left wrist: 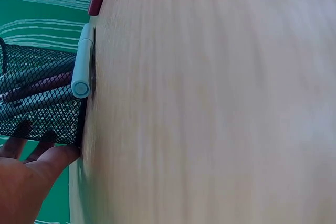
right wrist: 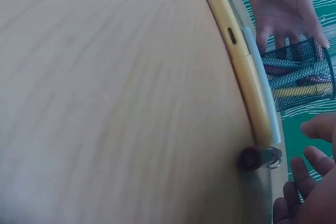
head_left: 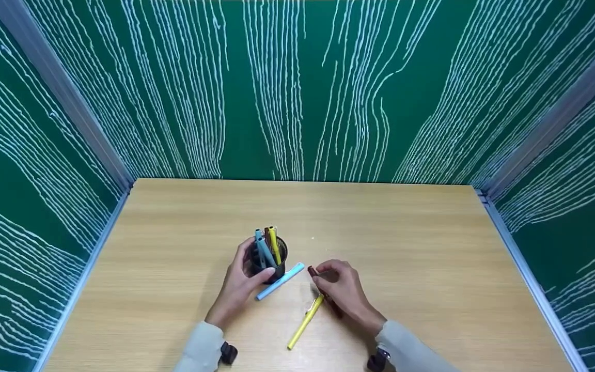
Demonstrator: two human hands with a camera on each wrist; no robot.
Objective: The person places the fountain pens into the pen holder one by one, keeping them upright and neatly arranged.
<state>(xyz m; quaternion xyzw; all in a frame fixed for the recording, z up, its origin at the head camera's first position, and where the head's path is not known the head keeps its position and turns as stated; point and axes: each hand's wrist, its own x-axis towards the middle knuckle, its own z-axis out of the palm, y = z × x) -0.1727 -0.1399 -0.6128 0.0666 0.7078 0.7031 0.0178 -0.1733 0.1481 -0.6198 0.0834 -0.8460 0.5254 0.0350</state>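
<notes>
My left hand [head_left: 238, 289] grips a black mesh pen holder [left wrist: 47, 124] by its side, thumb at the front. Blue pens [head_left: 265, 252], a yellow pen [head_left: 275, 245] and a dark red one stand inside it. Beside its base, a light blue pen [head_left: 283, 280] lies on the table. My right hand [head_left: 346, 292] hovers over a dark red pen [right wrist: 254, 158], fingers apart in the right wrist view and not visibly around it. A yellow pen [head_left: 305, 323] lies on the table, one end close to the dark red pen.
The wooden table [head_left: 406, 232] extends around the hands. Green panels [head_left: 323, 103] with white wavy lines stand at the back and both sides. Metal posts [head_left: 70, 98] mark the corners, and metal rails [head_left: 530, 279] run along the side edges.
</notes>
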